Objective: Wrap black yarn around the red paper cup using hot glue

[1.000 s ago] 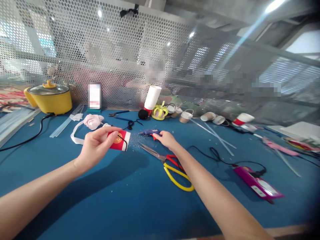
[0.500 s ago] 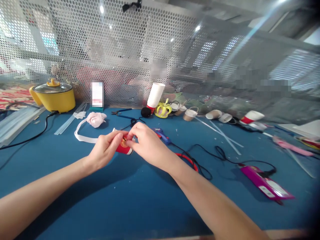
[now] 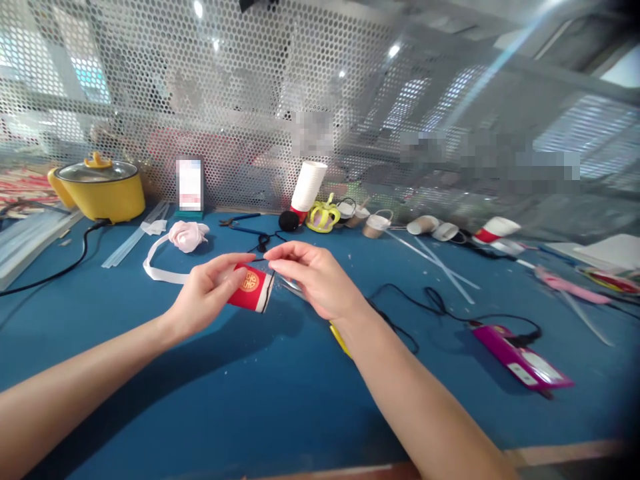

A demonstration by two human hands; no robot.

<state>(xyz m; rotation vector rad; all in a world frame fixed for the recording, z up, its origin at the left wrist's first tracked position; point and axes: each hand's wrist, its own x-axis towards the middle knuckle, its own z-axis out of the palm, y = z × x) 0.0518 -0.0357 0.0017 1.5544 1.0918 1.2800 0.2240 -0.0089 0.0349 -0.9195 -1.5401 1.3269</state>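
In the head view, a red paper cup (image 3: 247, 289) with a gold emblem lies tilted on its side, its rim facing right. My left hand (image 3: 207, 290) is closed around it, thumb on the red wall. Thin black cord runs around the cup's pale rim. My right hand (image 3: 315, 277) is just right of the rim, thumb and forefinger pinching the thin black cord (image 3: 259, 259). Below this hand a silver blade-like piece (image 3: 291, 287) shows, and a yellow handle-like part (image 3: 341, 339) sticks out under the wrist. My hand hides whatever joins them.
White ribbon with a fabric rose (image 3: 187, 237), pliers (image 3: 243, 223), a black yarn ball (image 3: 289, 221), stacked cups (image 3: 309, 187) and a yellow crown-like piece (image 3: 323, 215) stand behind. A yellow pot (image 3: 103, 193) is far left. Cables lead to a purple power strip (image 3: 520, 357) at right.
My right hand has drawn back to the right from the cup's wall, exposing the emblem and rim. A silver blade-like piece and yellow part now show beneath it; the red loop is hidden.
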